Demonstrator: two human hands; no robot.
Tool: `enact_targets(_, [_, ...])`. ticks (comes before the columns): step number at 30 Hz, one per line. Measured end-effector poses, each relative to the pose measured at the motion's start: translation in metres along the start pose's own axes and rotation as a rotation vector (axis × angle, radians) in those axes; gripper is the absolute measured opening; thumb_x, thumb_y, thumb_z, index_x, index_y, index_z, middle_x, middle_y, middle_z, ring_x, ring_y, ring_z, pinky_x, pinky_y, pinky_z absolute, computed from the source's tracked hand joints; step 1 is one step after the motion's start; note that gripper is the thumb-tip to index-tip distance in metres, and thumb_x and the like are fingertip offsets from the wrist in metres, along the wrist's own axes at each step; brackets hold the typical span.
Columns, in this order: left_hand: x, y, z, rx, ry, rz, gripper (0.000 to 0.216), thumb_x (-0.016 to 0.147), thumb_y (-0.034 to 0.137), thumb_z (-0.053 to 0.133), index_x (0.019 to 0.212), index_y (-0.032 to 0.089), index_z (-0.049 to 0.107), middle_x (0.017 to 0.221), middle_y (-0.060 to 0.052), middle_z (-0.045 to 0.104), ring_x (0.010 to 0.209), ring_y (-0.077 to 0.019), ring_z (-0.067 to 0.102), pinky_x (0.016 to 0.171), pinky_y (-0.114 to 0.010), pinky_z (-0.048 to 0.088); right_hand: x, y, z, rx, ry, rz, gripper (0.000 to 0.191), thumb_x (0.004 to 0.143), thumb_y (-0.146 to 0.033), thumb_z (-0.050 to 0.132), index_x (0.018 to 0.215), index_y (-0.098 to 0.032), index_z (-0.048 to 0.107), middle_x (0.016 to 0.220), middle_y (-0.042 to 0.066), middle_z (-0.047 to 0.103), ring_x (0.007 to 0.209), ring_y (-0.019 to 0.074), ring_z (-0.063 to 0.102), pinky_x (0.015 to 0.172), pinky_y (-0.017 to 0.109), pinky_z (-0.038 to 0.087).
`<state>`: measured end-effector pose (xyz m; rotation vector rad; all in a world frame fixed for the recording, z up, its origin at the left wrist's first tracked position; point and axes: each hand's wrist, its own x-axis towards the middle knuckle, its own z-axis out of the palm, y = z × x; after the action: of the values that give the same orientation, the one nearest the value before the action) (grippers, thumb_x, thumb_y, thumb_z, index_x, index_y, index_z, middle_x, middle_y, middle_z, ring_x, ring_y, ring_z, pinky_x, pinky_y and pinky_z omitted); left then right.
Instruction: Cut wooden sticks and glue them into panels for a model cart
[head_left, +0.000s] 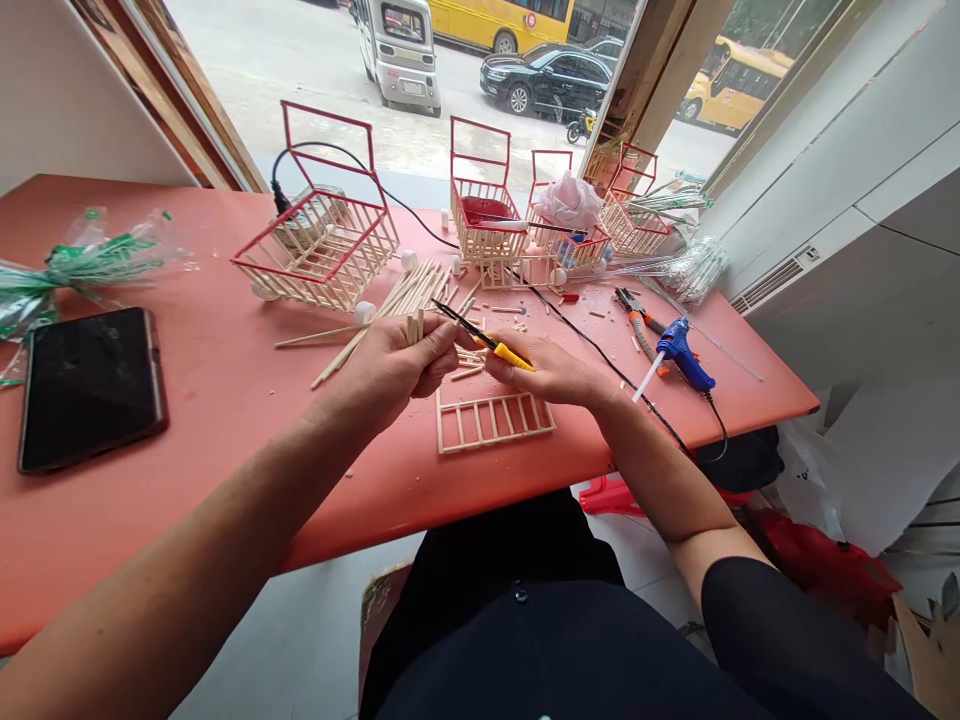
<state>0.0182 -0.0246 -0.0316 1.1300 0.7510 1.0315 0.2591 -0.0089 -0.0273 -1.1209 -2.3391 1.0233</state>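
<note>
My left hand is closed around a few short wooden sticks, whose ends poke up above the fingers. My right hand grips scissors with yellow handles; their dark blades point left, over the fingertips of my left hand. Whether the blades touch a stick I cannot tell. Just below both hands, a small ladder-like frame of sticks lies flat on the table. Behind my left hand is a loose pile of long wooden sticks.
Miniature stick carts with red rims, one at left and several behind, line the back of the pink table. A tablet lies left. Right are a blue glue gun, pliers and a black cable.
</note>
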Motion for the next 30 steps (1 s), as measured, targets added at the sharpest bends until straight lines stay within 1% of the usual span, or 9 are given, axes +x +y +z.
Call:
enact_targets(4, [-0.001,0.001,-0.003,-0.089,-0.066,-0.057,0.051,0.08,0.054,0.109,0.087,0.012,0.081,0.054,0.009,0.037,0.047,-0.0052,0.023,0.044,-0.018,0.018,0.0,-0.002,-0.002,0.066,-0.032,-0.004,0.07,0.104,-0.091,0.059,0.11,-0.021,0.064,0.099,0.002,0.065,0.095,0.0221,0.06,0.089,0.035,0.046])
enact_targets(6, [-0.001,0.001,-0.005,-0.124,-0.102,-0.078,0.053,0.08,0.057,0.109,0.089,0.012,0.082,0.055,0.01,0.035,0.048,-0.0044,0.021,0.044,-0.016,0.019,0.0,-0.001,-0.003,0.107,-0.056,-0.014,0.07,0.104,-0.09,0.06,0.113,-0.021,0.064,0.1,0.003,0.067,0.096,0.0228,0.062,0.091,0.036,0.047])
enact_targets(8, [-0.001,0.001,-0.007,-0.155,-0.128,-0.099,0.057,0.077,0.06,0.111,0.09,0.012,0.083,0.055,0.011,0.036,0.048,-0.0036,0.02,0.043,-0.015,0.019,0.0,-0.001,-0.003,0.134,-0.068,-0.029,0.07,0.105,-0.089,0.06,0.116,-0.021,0.065,0.104,0.004,0.07,0.099,0.024,0.064,0.092,0.037,0.049])
enact_targets(12, [0.0,0.002,-0.01,-0.188,-0.152,-0.139,0.059,0.072,0.06,0.113,0.092,0.013,0.084,0.056,0.011,0.037,0.048,-0.003,0.019,0.041,-0.014,0.022,0.0,0.0,-0.003,0.119,-0.033,-0.061,0.071,0.103,-0.091,0.061,0.111,-0.021,0.065,0.101,0.004,0.068,0.1,0.0246,0.063,0.091,0.036,0.048])
enact_targets(16, [0.001,0.005,-0.014,-0.216,-0.2,-0.165,0.053,0.076,0.055,0.112,0.088,0.013,0.082,0.057,0.011,0.039,0.049,-0.0028,0.017,0.041,-0.013,0.023,0.002,0.001,-0.001,0.072,0.005,-0.076,0.069,0.104,-0.09,0.06,0.109,-0.021,0.064,0.101,0.004,0.066,0.096,0.0229,0.062,0.09,0.036,0.045])
enact_targets(19, [0.001,0.006,-0.016,-0.237,-0.24,-0.189,0.042,0.086,0.047,0.107,0.091,0.013,0.083,0.058,0.01,0.039,0.049,-0.0037,0.018,0.041,-0.013,0.025,0.002,0.001,0.001,0.062,0.023,-0.092,0.068,0.105,-0.088,0.061,0.112,-0.02,0.064,0.102,0.004,0.067,0.095,0.0221,0.061,0.089,0.036,0.044])
enact_targets(22, [0.002,0.006,-0.018,-0.253,-0.254,-0.203,0.032,0.095,0.04,0.099,0.093,0.012,0.084,0.059,0.009,0.038,0.048,-0.0044,0.017,0.04,-0.013,0.023,0.002,-0.001,0.002,0.071,0.028,-0.094,0.067,0.105,-0.088,0.061,0.11,-0.021,0.064,0.101,0.003,0.067,0.095,0.0223,0.061,0.088,0.036,0.045])
enact_targets(27, [0.001,0.007,-0.017,-0.251,-0.259,-0.207,0.03,0.098,0.039,0.096,0.092,0.012,0.084,0.059,0.009,0.037,0.047,-0.0041,0.015,0.039,-0.013,0.021,0.001,-0.003,0.005,0.073,0.049,-0.088,0.07,0.104,-0.092,0.059,0.108,-0.022,0.064,0.097,0.003,0.068,0.092,0.0223,0.06,0.087,0.037,0.047])
enact_targets(30, [0.0,0.008,-0.017,-0.252,-0.264,-0.201,0.032,0.095,0.041,0.099,0.091,0.013,0.084,0.058,0.009,0.036,0.048,-0.0041,0.015,0.039,-0.013,0.021,0.001,-0.005,0.007,0.072,0.064,-0.108,0.068,0.105,-0.091,0.058,0.103,-0.023,0.063,0.095,0.002,0.067,0.089,0.0209,0.058,0.086,0.037,0.047])
